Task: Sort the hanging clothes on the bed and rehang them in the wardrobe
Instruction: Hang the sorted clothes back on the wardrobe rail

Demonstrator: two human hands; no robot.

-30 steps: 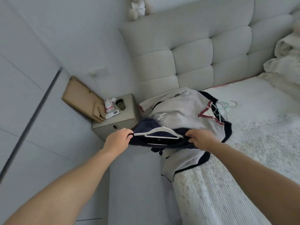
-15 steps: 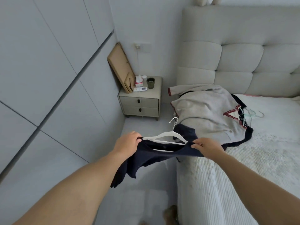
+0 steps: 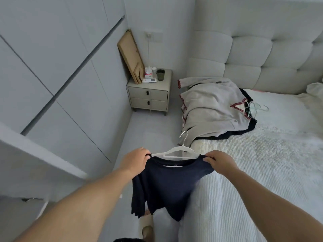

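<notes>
A navy top [image 3: 167,182] hangs on a white hanger [image 3: 181,151] in front of me, over the gap between bed and wardrobe. My left hand [image 3: 135,161] pinches its left shoulder and my right hand [image 3: 219,162] pinches its right shoulder. On the bed [image 3: 262,172] lies a grey cardigan with red stitching [image 3: 211,109] over a dark garment, with pale hangers [image 3: 257,107] sticking out beside it. The wardrobe's grey doors [image 3: 52,70] fill the left side.
A beige nightstand [image 3: 148,95] with a cup, a box and a leaning board stands against the far wall. An open wardrobe door edge [image 3: 40,158] juts in at the left. A narrow floor strip [image 3: 145,137] runs between bed and wardrobe. My slippered foot [image 3: 147,231] shows below.
The navy top came off the pile on the bed and now hangs free at full length between my hands. I have stepped back from the headboard, and the view has turned toward the wardrobe.
</notes>
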